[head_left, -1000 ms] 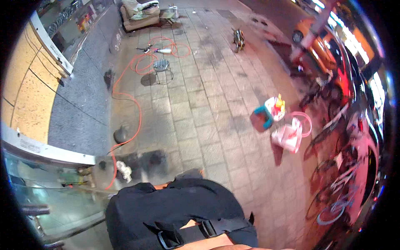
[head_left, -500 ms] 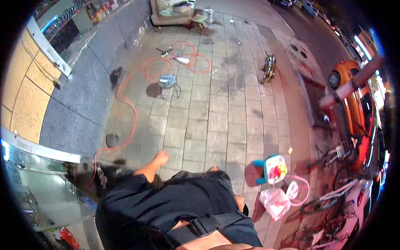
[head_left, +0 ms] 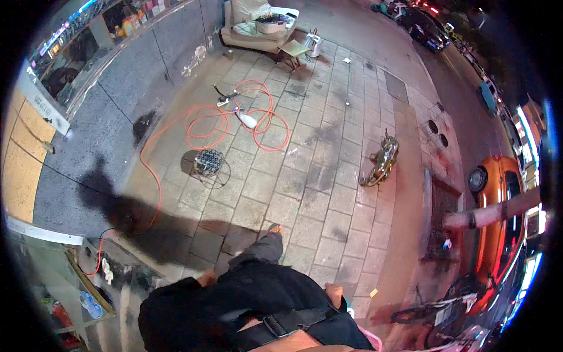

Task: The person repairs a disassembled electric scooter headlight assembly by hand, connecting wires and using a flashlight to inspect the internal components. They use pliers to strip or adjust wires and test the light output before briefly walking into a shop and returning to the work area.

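My left hand [head_left: 206, 278] hangs low beside my dark clothing, partly hidden by it; its fingers cannot be made out. On the other side, my right hand [head_left: 334, 293] shows as a small rounded shape near my hip, touching nothing I can see. One foot [head_left: 275, 229] is forward on the paving. Ahead to the left stands a small stool [head_left: 208, 163] with a round patterned seat and thin legs. Beyond it, an orange hose [head_left: 287, 138] lies in loops around a white bottle-shaped thing [head_left: 247, 120]. To the right lies a dark, shiny metal machine part [head_left: 384, 159].
A worn beige armchair [head_left: 237, 38] stands far ahead, near a folding stool [head_left: 295, 48] and a white container [head_left: 314, 44]. A grey wall [head_left: 126, 76] runs along the left. At right are a metal grate [head_left: 440, 211], an orange car [head_left: 498, 217] and bicycles [head_left: 434, 314].
I have moved forward, and the view has tilted up and turned. The blue child's stool and pink bag have dropped almost out of sight. My left arm has swung back toward my body.
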The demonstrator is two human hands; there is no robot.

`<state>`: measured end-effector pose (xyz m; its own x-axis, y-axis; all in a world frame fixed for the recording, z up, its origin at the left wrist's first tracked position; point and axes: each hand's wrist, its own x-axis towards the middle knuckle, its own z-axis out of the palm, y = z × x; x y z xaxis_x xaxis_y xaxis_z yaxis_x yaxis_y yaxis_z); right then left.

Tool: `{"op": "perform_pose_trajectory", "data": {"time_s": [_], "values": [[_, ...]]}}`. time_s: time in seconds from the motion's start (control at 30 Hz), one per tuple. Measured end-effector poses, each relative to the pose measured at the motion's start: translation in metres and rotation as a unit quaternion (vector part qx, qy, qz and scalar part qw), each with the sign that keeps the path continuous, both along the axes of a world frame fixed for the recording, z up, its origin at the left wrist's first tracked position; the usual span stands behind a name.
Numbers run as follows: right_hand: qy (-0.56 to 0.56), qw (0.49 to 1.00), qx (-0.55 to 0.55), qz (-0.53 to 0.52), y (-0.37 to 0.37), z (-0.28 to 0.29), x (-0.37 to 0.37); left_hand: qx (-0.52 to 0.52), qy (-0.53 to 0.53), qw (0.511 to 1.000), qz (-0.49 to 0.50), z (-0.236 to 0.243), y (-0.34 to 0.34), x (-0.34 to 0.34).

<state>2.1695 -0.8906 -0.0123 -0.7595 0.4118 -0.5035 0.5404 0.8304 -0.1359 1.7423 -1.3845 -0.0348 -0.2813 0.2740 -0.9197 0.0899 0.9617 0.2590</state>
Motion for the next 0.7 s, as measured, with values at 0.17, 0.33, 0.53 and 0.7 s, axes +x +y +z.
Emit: {"op": "perform_pose_trajectory", "data": {"time_s": [0.17,0.33,0.53,0.7], "values": [[-0.058,0.957,-0.175,-0.222,0.097,0.09,-0.113,0.307,0.242,0.908,0.153,0.106,0.303,-0.223],[-0.024,0.935,-0.194,-0.297,0.221,0.075,-0.205,0.374,0.224,0.871,0.228,0.212,0.519,-0.39],[-0.021,0.979,-0.152,-0.134,0.414,0.037,-0.346,0.241,0.224,0.917,0.227,0.081,0.546,-0.457],[-0.063,0.986,-0.023,0.149,0.591,0.053,-0.504,-0.052,0.075,0.992,-0.083,-0.004,0.476,-0.351]]}}
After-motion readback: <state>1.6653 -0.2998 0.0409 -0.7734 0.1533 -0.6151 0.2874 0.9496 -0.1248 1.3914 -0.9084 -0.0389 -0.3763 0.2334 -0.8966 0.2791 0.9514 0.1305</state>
